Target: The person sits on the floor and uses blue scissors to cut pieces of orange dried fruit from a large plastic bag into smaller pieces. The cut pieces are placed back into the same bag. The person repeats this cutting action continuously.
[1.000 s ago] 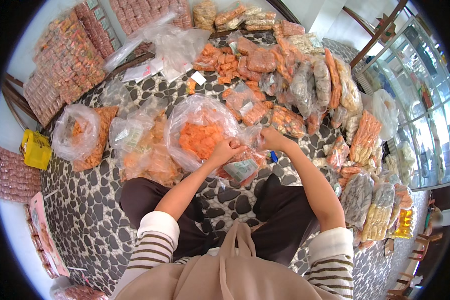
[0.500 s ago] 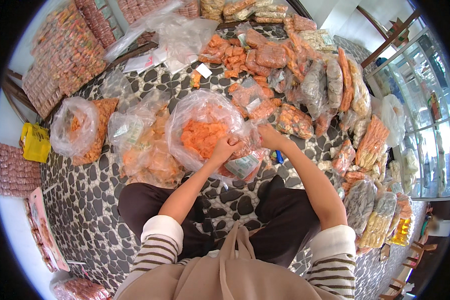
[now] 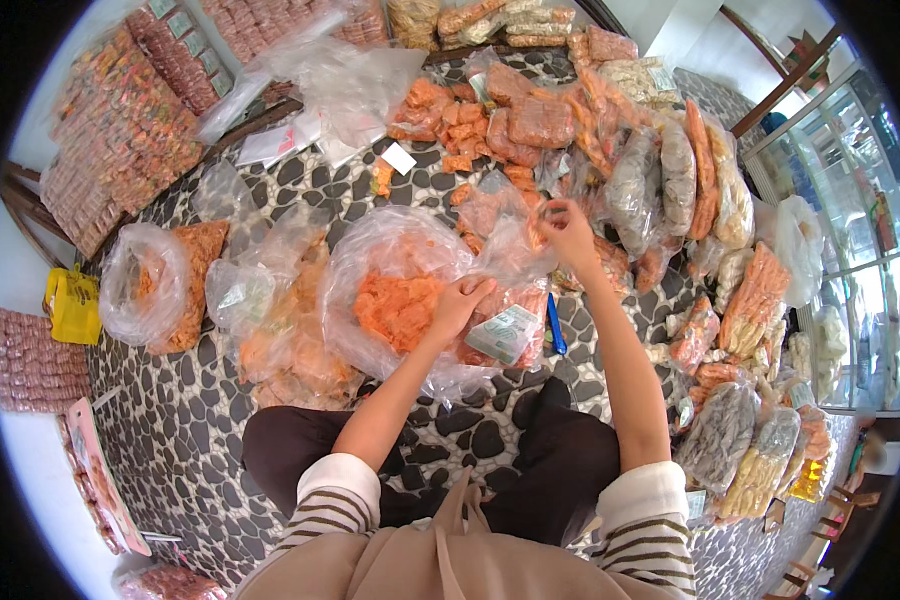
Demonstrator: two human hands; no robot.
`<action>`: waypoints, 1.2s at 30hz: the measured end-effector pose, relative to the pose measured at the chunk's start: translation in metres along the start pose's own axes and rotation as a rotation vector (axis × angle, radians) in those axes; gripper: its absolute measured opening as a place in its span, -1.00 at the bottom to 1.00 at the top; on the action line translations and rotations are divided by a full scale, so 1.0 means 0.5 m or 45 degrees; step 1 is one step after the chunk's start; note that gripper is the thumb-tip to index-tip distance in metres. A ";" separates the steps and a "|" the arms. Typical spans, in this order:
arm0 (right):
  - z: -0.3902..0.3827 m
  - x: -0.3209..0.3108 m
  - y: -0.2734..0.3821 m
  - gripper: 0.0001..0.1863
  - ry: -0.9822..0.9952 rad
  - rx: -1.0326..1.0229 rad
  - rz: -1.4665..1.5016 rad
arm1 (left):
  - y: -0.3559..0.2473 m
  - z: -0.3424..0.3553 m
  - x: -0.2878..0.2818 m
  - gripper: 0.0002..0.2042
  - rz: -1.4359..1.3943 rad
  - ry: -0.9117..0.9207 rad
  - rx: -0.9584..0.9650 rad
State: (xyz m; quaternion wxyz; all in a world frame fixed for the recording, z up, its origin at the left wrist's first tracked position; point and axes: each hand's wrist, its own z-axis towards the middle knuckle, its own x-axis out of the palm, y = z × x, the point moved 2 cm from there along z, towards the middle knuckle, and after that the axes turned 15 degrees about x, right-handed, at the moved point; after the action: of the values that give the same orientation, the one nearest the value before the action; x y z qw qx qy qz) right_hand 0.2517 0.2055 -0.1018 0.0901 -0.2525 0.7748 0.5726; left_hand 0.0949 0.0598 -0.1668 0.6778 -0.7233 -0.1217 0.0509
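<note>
In the head view my left hand [image 3: 458, 305] is closed on the gathered clear plastic of a labelled bag [image 3: 500, 338] with orange contents. Up and to its right, my right hand [image 3: 568, 232] has its fingertips pinched at the upper part of that plastic; what exactly they grip is too small to make out. Just left of the labelled bag lies a large open clear bag [image 3: 355, 255] full of orange snack pieces [image 3: 395, 305]. A blue tool [image 3: 555, 330] rests on the floor beside the labelled bag, below my right hand.
Around my crossed legs on the pebble-patterned floor [image 3: 200, 430] are loose plastic bags [image 3: 270, 290], an open snack bag [image 3: 185, 280], piled packets [image 3: 660, 180], stacks [image 3: 120, 150] along the wall, a yellow bag [image 3: 73, 305] and a glass display case [image 3: 850, 240] at the right.
My right hand has risen away from my left, drawing clear plastic upward. My left hand stays low on the bag. More of the blue tool shows.
</note>
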 end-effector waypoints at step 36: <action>-0.097 -0.079 -0.133 -0.58 0.428 0.030 -0.566 | 0.184 -0.032 0.219 -0.49 -1.298 -0.076 -0.901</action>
State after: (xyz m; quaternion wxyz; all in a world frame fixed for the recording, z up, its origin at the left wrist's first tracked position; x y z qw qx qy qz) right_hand 0.3254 0.1573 -0.1250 0.0866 -0.5069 0.7110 0.4797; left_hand 0.2144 0.0662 -0.2471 0.3322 -0.7534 -0.4800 -0.3025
